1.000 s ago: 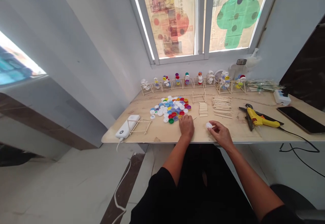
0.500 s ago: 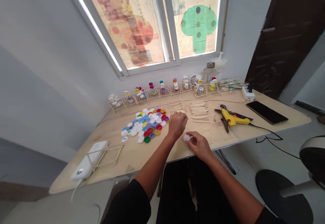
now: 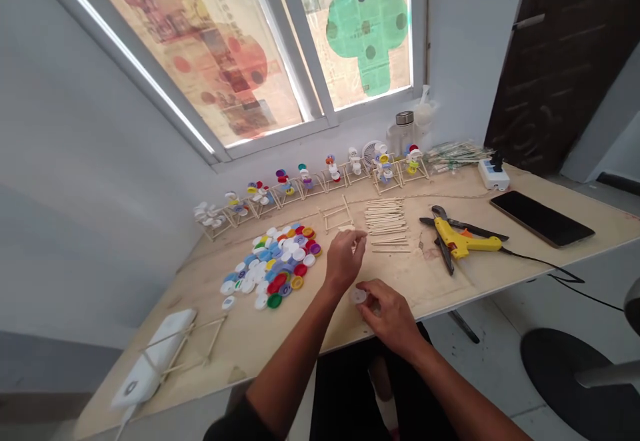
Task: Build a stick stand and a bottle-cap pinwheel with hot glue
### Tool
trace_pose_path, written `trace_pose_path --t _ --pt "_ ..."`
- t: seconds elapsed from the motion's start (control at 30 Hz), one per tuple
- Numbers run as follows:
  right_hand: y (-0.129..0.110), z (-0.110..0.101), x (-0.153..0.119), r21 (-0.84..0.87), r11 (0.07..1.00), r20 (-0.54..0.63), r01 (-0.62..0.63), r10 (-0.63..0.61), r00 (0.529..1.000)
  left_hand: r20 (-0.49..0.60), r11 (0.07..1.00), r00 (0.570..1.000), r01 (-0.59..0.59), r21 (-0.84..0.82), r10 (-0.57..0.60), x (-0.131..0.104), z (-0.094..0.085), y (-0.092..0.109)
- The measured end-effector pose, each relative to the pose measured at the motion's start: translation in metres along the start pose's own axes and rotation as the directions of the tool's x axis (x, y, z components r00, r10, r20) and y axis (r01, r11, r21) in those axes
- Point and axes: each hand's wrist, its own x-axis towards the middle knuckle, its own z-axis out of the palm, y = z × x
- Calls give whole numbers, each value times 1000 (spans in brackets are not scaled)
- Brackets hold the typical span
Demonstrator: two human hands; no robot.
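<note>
My right hand pinches a white, partly see-through bottle cap between thumb and fingers, close to the table's front edge. My left hand hovers just beyond it with bent fingers drawn together; whatever they may hold is too small to make out. Right of the left fingers lie thin wooden sticks in a row. Behind that hand is a small stick frame, partly hidden. A heap of coloured bottle caps spreads to the left.
Stick frames with cap wheels line the wall. A yellow glue gun lies beside black-handled pliers, near a phone. A white power strip and another stick frame are at left. A socket adapter stands at back right.
The view has tilted and shifted, so the table appears lower. My left hand has drawn slightly away from the sticks. My right hand still has the cap.
</note>
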Motion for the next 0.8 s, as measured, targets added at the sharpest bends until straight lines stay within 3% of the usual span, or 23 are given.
trace_pose_path --t 0.13,0.3,0.6,0.8 --pt "3 1 -1 14 1000 18 13 -13 1000 -112 977 980 147 -154 -165 -65 -23 -8" --pt "8 4 -2 -11 999 -16 45 -45 999 -48 904 960 242 -353 -276 -114 -16 -6" --pt "10 6 -2 -95 993 -43 70 -74 996 -106 848 951 204 -490 -290 -130 -1 -7" --pt "12 7 -2 -159 984 -40 85 -93 995 -91 898 967 183 -400 -237 -129 -3 -4"
